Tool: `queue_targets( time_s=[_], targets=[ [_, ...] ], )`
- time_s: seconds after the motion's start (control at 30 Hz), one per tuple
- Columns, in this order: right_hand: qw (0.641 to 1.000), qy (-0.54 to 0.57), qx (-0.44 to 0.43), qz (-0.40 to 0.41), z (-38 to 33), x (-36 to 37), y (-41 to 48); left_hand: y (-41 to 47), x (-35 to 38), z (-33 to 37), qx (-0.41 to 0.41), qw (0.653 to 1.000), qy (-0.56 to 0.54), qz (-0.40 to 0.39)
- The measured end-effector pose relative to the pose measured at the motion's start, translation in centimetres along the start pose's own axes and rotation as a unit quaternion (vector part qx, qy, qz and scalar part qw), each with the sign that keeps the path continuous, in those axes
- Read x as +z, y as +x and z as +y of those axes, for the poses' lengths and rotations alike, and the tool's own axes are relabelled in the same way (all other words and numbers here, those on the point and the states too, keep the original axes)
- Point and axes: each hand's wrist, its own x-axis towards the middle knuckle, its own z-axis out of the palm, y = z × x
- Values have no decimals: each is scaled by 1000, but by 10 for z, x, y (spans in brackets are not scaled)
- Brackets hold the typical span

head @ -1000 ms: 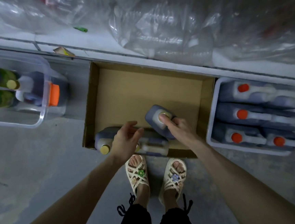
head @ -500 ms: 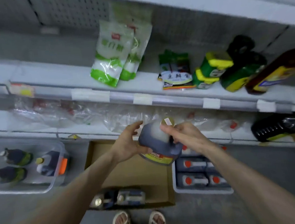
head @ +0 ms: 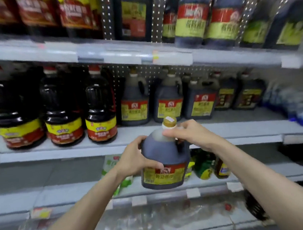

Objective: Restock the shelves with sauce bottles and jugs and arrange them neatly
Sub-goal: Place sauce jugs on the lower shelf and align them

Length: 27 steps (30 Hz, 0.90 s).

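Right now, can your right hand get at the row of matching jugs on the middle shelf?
Probably, though not freely: the right hand grips the top of the jug, which the left hand also holds. Nothing stands between it and the row of jugs; the shelf in front looks bare.

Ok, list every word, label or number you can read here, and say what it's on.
Held jug, red and yellow label: Chinese characters, too blurred to read.
Matching jugs behind it: same label, too blurred.
Dark bottles at left: yellow and red labels, blurred.
Top shelf bottles: large characters, smeared.
Shelf-edge price tags: unreadable.
Nothing can be quoted.
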Motion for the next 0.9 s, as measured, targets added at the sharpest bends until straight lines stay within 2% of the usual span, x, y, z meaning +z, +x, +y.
queue_targets(
  time_s=[0.17, 0.33, 0.6, 0.9],
  targets=[
    [999, -40, -19, 14, -47, -35, 22, 34, -18, 45, 24, 999, 16, 33],
    [1000, -1, -27, 1, -53, -48, 62, 68, -33, 58, 15, 998, 27, 62],
    [997, 7, -69, 28, -71, -38, 135, 115, -71, 56, -7, 993, 38, 108],
    [998, 2, -63, 23, -80, -7, 177, 128, -102, 43, -32, 990, 62, 120]
  ],
)
